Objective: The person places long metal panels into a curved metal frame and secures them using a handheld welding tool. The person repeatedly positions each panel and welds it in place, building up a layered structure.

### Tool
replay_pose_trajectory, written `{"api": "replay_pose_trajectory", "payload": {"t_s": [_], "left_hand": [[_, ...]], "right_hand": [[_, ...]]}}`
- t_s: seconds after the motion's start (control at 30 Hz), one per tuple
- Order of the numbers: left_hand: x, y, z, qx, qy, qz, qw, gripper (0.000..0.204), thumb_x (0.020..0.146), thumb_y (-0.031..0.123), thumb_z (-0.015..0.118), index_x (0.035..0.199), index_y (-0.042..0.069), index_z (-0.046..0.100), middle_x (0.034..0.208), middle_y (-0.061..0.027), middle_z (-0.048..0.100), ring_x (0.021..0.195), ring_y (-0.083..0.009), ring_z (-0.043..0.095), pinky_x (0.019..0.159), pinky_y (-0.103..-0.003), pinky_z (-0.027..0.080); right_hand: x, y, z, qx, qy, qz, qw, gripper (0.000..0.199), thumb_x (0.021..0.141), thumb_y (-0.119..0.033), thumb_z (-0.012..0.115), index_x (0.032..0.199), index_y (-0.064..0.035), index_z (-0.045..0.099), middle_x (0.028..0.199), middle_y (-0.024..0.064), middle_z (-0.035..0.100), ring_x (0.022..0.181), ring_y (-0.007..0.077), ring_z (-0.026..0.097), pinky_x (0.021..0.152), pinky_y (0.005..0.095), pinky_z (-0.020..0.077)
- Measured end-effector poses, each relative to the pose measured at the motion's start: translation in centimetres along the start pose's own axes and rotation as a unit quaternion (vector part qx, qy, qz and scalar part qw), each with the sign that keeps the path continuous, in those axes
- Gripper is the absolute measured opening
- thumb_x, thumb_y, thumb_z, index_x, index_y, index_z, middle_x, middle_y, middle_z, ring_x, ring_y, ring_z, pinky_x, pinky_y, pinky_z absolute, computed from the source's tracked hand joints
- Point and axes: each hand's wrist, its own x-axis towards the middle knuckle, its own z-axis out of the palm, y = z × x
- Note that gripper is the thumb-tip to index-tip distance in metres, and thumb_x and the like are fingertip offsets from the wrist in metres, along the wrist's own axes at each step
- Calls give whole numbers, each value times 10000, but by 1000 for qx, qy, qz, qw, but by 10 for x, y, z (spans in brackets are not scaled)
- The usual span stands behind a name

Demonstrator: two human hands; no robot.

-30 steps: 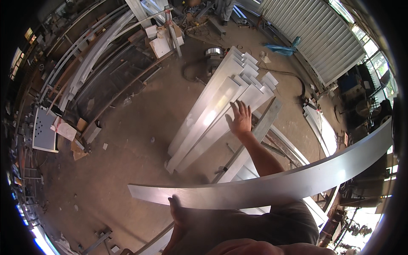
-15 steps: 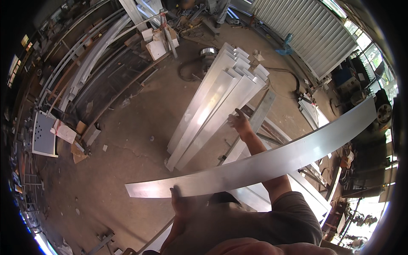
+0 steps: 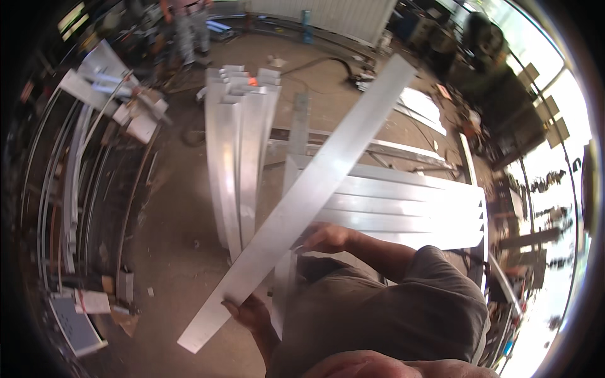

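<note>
A long, flat silver metal strip slants across the middle, its near end low on the left and its far end high on the right. My left hand is closed on the edge by the near end, thumb lying on the upper face. Farther along the same edge my right hand has its fingers curled at the metal, the tips partly hidden. Beyond the strip stands a bundle of long silver metal profiles. To my right several wide silver panels lie side by side.
A rack of long bars runs along the left, with a white box at its far end. Another person stands at the far left. A corrugated white panel is at the back; dark machinery stands far right.
The strip has swung from nearly crosswise to a steep slant, its far end moving forward and left. My right hand has come back from near the bundle to the strip's edge. The view has turned right.
</note>
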Motion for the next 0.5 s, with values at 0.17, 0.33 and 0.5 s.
{"api": "replay_pose_trajectory", "payload": {"t_s": [0.17,0.33,0.5], "left_hand": [[-19,10,3,27,-69,-40,996,555,1087,454,494,1427,15,501,1457,-121,556,1361,-255,512,1205,-394,360],[-42,5,-1,59,-39,-72,995,491,1051,405,589,1398,63,525,1425,-108,575,1347,-233,522,1184,-411,393],[-43,33,-12,84,50,40,994,363,1040,337,622,1307,93,598,1301,-57,660,1224,-193,611,1079,-383,485]], "right_hand": [[-21,10,40,38,233,65,970,572,1011,-199,622,1514,-6,429,1501,146,508,1364,315,497,1156,472,395],[-53,15,68,115,342,0,932,440,1025,-321,635,1327,-9,567,1272,162,648,1190,293,617,1061,434,483],[-106,9,57,89,392,-112,909,551,1050,-346,564,1462,-1,447,1434,175,543,1343,364,522,1135,564,406]]}}
